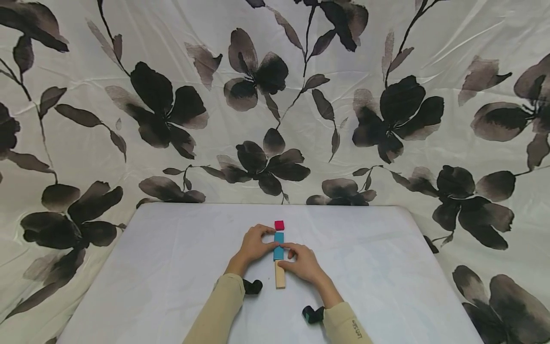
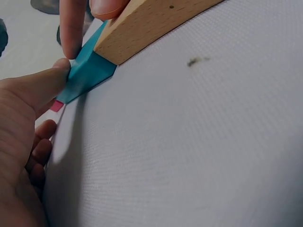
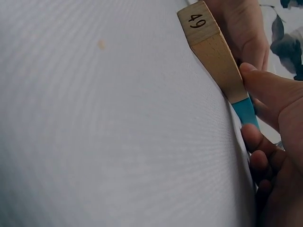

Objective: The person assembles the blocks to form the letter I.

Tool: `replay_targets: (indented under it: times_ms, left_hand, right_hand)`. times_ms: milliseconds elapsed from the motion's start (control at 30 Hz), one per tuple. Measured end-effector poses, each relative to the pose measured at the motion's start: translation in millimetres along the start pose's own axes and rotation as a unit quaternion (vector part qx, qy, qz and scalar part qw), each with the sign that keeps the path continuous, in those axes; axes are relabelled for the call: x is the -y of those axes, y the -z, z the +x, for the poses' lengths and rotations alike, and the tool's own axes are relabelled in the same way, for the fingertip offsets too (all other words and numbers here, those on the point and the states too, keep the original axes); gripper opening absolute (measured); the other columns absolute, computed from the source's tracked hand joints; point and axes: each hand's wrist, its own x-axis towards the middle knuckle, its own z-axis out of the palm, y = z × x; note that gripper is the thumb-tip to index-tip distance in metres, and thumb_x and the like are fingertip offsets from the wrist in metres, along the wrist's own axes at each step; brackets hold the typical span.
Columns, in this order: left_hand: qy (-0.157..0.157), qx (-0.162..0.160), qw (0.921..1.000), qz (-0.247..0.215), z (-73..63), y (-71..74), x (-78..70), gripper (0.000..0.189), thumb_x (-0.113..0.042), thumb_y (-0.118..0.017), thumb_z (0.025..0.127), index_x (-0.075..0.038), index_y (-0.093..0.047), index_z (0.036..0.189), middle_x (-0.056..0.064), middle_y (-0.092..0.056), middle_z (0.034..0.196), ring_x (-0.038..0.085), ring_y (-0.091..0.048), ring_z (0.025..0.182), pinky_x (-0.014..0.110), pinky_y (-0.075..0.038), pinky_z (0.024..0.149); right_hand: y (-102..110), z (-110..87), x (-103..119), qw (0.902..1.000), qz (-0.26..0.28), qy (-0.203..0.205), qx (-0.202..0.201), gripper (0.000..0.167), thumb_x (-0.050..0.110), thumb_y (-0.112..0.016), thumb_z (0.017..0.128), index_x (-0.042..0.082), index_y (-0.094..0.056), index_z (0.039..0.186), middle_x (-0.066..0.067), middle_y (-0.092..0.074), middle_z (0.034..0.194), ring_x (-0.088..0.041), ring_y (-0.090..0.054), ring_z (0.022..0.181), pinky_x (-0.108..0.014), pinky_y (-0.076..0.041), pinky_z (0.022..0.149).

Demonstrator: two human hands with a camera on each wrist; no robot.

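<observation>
A blue block (image 1: 279, 253) lies in line between a small red block (image 1: 279, 225) at the far end and a plain wooden block (image 1: 280, 277) at the near end. My left hand (image 1: 254, 244) holds the blue block, its thumb against the left side and its index finger close to the far end. From the right, my right hand (image 1: 304, 263) has its index fingertip at the blue block's side. Its thumb touches the wooden block (image 3: 218, 66) near where the two blocks meet. A narrow gap separates red from blue. Fingers partly hide the blue block (image 2: 87, 73).
The white table (image 1: 172, 258) stretches out around the row of blocks. Behind it hangs a floral cloth (image 1: 326, 157). Black wrist devices sit at both sleeves (image 1: 221, 306). The number 49 shows on the wooden block's end. A small dark mark (image 2: 195, 61) is on the tabletop.
</observation>
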Motion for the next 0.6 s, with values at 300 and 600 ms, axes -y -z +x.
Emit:
replay_targets:
  times_ms: [300,600]
  left_hand:
    - [-0.001,-0.012,0.9999,0.0,0.2,-2.1,-1.4,0.039,-0.037,-0.081,0.079,-0.015,-0.071,0.11,0.003,-0.064,0.113,0.025,-0.056,0.109,0.046,-0.04,0.095]
    - [0.029,-0.017,0.9984,-0.046,5.0,1.0,-1.1,0.029,-0.026,-0.074,0.087,-0.01,-0.069,0.111,0.003,-0.064,0.102,0.02,-0.055,0.094,0.04,-0.045,0.085]
  right_hand:
    - [0.2,0.5,-2.0,0.9999,0.008,0.001,-0.006,0.052,0.037,-0.076,0.083,0.016,-0.062,0.129,0.003,-0.056,0.08,-0.012,-0.047,0.074,-0.032,-0.038,0.069]
    - [-0.3,-0.3,-1.3,0.9998,0.019,-0.003,-0.001,0.052,0.038,-0.076,0.083,0.014,-0.062,0.128,0.004,-0.055,0.081,-0.013,-0.047,0.075,-0.033,-0.038,0.071]
